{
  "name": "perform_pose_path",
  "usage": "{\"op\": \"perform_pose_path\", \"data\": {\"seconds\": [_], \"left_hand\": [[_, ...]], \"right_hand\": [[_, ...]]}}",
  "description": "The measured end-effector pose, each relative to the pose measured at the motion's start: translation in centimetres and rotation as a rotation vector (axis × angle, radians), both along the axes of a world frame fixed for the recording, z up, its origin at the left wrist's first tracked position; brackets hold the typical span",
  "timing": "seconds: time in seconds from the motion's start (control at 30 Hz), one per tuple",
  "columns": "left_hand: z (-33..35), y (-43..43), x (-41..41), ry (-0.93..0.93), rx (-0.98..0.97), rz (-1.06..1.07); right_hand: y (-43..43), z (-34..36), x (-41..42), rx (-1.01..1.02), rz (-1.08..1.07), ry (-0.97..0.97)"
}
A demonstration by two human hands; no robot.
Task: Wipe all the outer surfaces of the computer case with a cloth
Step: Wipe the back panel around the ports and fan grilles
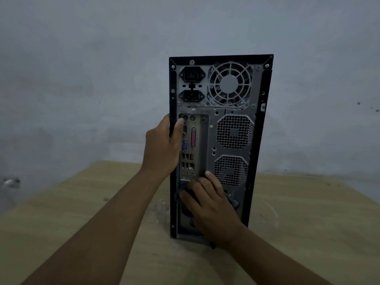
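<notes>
A black computer case stands upright on the wooden table, its grey metal rear panel with ports and fan grilles facing me. My left hand grips the case's left edge at mid height, thumb lying over the ports. My right hand presses a dark cloth flat against the lower part of the rear panel. Most of the cloth is hidden under the hand; only its edges show.
A grey wall rises close behind the table. The table's far edge runs just behind the case. Whitish dust marks lie on the tabletop by the case's base.
</notes>
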State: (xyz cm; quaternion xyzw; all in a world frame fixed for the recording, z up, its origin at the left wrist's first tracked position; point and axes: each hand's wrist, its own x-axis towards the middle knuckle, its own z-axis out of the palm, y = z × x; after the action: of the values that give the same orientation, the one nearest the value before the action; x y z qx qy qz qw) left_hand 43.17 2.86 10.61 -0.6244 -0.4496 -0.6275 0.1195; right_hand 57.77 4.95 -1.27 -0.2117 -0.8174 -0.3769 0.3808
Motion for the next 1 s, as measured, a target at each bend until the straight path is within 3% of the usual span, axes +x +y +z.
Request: {"op": "perform_pose_path", "data": {"seconds": [0.07, 0.23, 0.4, 0.57, 0.83, 1.0], "left_hand": [[0.0, 0.0, 0.1, 0.003, -0.007, 0.008], [0.0, 0.2, 0.1, -0.015, -0.016, 0.014], [0.0, 0.0, -0.2, 0.001, -0.051, -0.020], [0.0, 0.2, -0.9, 0.044, -0.056, -0.011], [0.1, -0.1, -0.4, 0.035, -0.049, 0.003], [0.2, -0.3, -0.2, 0.014, -0.059, 0.012]], "right_hand": [[-0.2, 1.2, 0.0, -0.020, 0.004, 0.034], [-1.7, 2.7, -2.8, -0.100, -0.022, 0.329], [-2.8, -0.4, -4.8, -0.322, 0.030, 0.162], [-3.3, 1.8, -5.1, -0.627, 0.207, 0.637], [-5.5, 3.4, -4.8, -0.958, -0.016, 0.587], [-5.1, 6.1, -5.3, -0.898, 0.115, 0.778]]}}
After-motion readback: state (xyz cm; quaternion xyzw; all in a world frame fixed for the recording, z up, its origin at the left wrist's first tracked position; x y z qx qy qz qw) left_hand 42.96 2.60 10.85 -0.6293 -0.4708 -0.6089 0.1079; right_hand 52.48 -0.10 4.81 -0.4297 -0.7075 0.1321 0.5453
